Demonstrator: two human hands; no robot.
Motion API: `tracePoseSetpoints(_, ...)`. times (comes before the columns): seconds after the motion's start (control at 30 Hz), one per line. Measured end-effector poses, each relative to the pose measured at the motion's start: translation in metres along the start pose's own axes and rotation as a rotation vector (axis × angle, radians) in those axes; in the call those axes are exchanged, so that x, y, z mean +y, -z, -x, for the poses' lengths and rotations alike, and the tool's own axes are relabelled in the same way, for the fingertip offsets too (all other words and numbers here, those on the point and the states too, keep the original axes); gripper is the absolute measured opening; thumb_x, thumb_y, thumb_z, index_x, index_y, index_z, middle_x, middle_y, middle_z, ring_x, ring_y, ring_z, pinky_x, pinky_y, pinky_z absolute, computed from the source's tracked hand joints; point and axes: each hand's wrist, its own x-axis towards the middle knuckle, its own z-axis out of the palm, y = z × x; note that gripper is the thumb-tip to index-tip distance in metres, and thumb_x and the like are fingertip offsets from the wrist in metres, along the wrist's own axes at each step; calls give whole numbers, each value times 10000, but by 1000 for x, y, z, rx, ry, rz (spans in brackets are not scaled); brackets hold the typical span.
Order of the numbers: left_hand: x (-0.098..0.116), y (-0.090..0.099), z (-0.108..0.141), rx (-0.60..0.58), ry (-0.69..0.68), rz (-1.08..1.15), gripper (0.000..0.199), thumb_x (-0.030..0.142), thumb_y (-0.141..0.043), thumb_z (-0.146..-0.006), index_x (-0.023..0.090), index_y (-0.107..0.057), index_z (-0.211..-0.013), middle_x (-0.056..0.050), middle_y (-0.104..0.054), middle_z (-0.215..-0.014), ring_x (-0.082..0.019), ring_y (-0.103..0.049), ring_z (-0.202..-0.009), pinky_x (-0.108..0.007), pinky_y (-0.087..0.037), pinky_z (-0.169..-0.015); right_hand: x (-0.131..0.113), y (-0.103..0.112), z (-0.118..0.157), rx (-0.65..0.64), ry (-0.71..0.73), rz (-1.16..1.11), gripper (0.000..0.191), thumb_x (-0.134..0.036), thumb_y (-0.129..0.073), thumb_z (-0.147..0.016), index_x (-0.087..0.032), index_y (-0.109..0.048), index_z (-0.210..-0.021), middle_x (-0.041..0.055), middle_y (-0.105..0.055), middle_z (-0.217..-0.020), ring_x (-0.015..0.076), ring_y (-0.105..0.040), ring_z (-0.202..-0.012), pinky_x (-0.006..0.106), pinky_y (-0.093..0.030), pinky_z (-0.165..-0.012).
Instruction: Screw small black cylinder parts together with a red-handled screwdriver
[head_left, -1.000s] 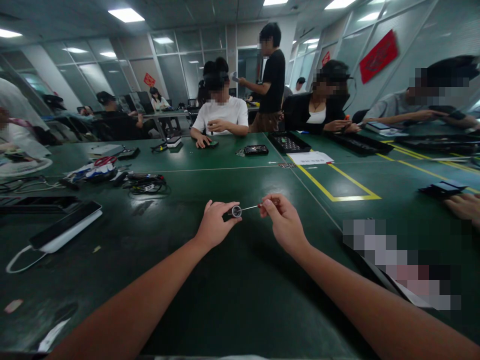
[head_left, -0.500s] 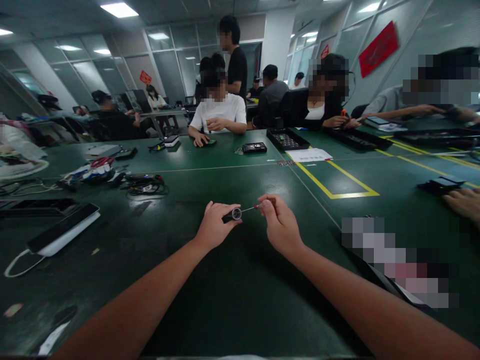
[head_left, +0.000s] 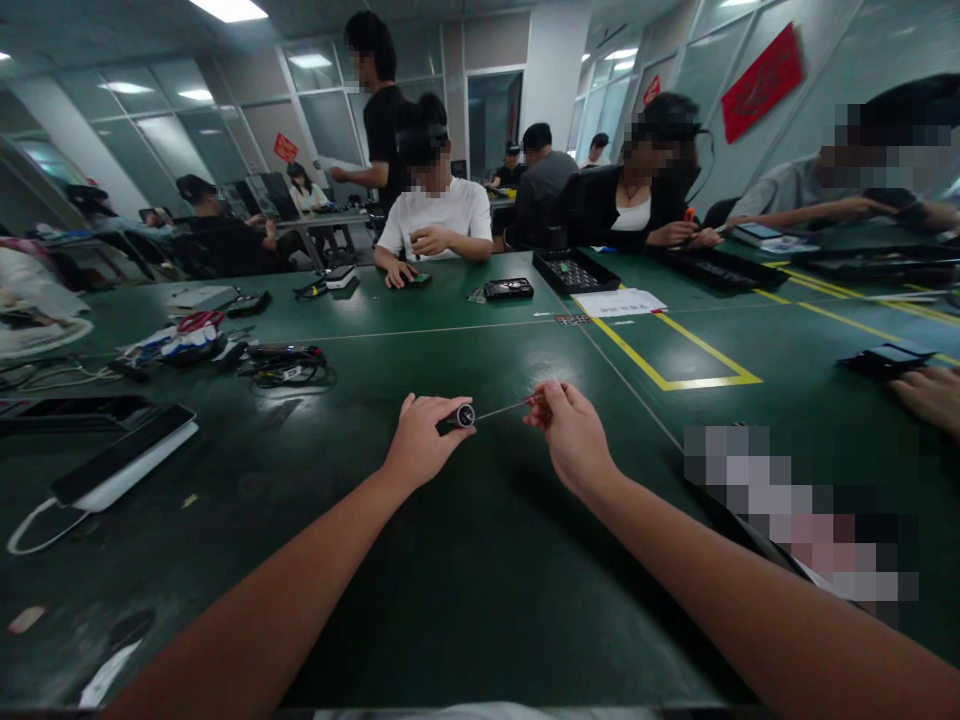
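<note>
Near the middle of the green table (head_left: 450, 560), my left hand (head_left: 426, 440) grips a small dark cylinder (head_left: 465, 415) with a light round rim, its end turned towards me. My right hand (head_left: 574, 430) pinches the reddish handle of a thin screwdriver (head_left: 501, 409). The metal shaft points left at the cylinder's rim; whether its tip touches cannot be made out. Both hands are held above the table, a short way apart.
On the left lie a black and white power strip (head_left: 127, 465) and a bundle of cables (head_left: 289, 368). Across the table are black trays (head_left: 574, 272), a white paper (head_left: 619, 302) and seated people. Another person's hand (head_left: 930, 395) rests at the right edge.
My right hand has moved slightly right, with the screwdriver drawn away from the cylinder. My left hand has shifted slightly left and up. Behind, the standing person has moved left.
</note>
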Motion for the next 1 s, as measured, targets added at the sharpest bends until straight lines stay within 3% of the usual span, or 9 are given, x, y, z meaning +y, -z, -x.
tracePoseSetpoints(0.33, 4, 1, 0, -5, -44, -32, 367, 326, -752, -847, 335, -667, -1205, -8, -698, -1161, -252, -589, -1140, -605, -181, -1177, -12, 0, 14, -153, 299, 365, 232, -415, -453, -994, -224, -582, -971, 11, -627, -807, 167, -595, -734, 331, -482, -718)
tracePoseSetpoints(0.53, -1, -1, 0, -19, -79, -69, 384, 323, -764, -840, 358, -661, -1208, 2, -694, -1152, -244, -583, -1136, -609, -151, -1182, -20, 0, 18, -164, 379, 580, 243, -396, -405, -1009, -224, -560, -935, 12, -630, -776, 176, -588, -707, 326, -439, -682)
tracePoseSetpoints(0.83, -1, 0, -2, -30, -23, -65, 369, 347, -755, -843, 332, -666, -1201, -15, -692, -1127, -262, -573, -1125, -625, -162, -1169, -24, 2, 15, -100, 425, 696, 244, -378, -394, -1010, -214, -561, -941, 26, -645, -776, 184, -595, -691, 321, -426, -667)
tracePoseSetpoints(0.9, 0, 1, -2, -28, 2, -48, 366, 352, -753, -843, 314, -668, -1197, -20, -696, -1099, -265, -582, -1091, -619, -200, -1158, -24, 3, 15, -84, 424, 690, 246, -381, -397, -1010, -213, -566, -952, 33, -656, -802, 189, -608, -718, 325, -438, -681)
tracePoseSetpoints(1.0, 2, 2, -2, 4, 48, 74, 328, 359, -735, -848, 260, -673, -1154, -41, -690, -1078, -261, -602, -1038, -510, -388, -1064, -24, 3, 15, -85, 428, 657, 221, -399, -460, -989, -222, -588, -964, 26, -656, -809, 184, -610, -714, 318, -451, -666)
